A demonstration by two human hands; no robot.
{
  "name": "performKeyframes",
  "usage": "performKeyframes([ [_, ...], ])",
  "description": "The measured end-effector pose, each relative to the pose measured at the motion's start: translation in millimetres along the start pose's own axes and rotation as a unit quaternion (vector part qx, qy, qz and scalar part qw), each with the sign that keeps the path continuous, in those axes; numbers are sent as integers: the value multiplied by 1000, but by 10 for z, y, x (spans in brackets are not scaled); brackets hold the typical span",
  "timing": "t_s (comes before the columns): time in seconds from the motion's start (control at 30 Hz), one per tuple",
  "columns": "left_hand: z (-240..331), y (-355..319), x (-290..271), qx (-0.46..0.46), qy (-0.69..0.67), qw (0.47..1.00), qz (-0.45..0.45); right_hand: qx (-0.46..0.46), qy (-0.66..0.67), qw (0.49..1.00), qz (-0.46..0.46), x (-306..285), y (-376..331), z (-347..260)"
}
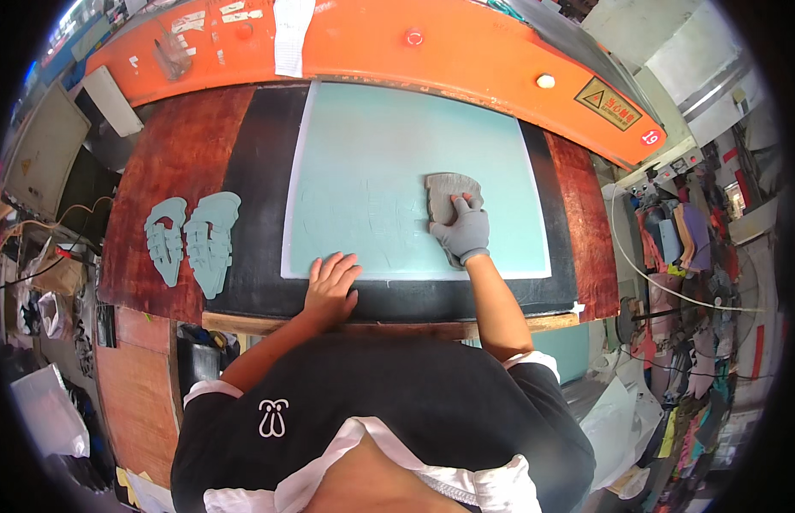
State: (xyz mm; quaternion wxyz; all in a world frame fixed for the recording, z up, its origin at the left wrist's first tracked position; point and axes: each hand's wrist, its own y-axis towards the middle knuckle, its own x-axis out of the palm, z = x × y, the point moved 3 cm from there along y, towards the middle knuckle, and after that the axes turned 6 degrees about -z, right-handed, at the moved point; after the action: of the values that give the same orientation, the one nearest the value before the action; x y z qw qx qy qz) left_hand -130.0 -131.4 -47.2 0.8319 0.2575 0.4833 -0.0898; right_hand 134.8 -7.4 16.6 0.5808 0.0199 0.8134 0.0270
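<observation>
Sheet (372,162) of pale mint green laid flat on a black mat (262,171), with a band of that mat between near edge and wooden rail (423,329) along the table front. Widest stretch of open green to the left of and beyond the gray cutting die (453,184), faint lines marking the left part; narrower strip between die and right edge. Die lying on the sheet, right of center, toward the near edge. Right hand (467,229), gray-gloved, partly closed on the die, thumb splayed left across it, fingers bent over its upper face. Left hand (331,289), bare, palm down, fingers loosely spread, gripping nothing, fingertips over the sheet's near edge by the left corner. Farther left, on a red-brown board (179,128), slotted green cutout (165,255) and broader green cutout (212,256) just beside each other, the latter slightly overlapping the mat's edge. Along the far side, orange press beam (363,38) blocking the way beyond, bearing a red button (413,37), a pale knob (545,81) and a hanging white paper strip (290,38). Well off to the right, pale cable (662,287) curving past colored material pieces (668,239).
</observation>
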Motion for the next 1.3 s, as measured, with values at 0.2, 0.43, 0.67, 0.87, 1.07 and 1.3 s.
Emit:
performKeyframes([
  [0.2, -2, -9, 3, -2, 3, 1000, -4, -13, -9, 1000, 15, 6, -9, 38],
  [0.43, -13, 40, 7, -13, 4, 999, -33, -4, 5, 1000, 29, -12, -35, 45],
  [0.67, -9, -270, -64, 18, -17, 1000, -5, -84, 1, 990, 113, -20, -117, 230],
  [0.87, -173, -618, -261, -1, 3, 999, 43, -32, 126, 976, 173, -96, -1121, 722],
  [1.07, -189, -610, -192, -14, 36, 996, 84, -129, 44, 971, 199, 307, -1678, 775],
  [1.3, -152, -637, -136, -20, 88, 986, 137, -251, 73, 923, 283, 256, -1512, 720],
])
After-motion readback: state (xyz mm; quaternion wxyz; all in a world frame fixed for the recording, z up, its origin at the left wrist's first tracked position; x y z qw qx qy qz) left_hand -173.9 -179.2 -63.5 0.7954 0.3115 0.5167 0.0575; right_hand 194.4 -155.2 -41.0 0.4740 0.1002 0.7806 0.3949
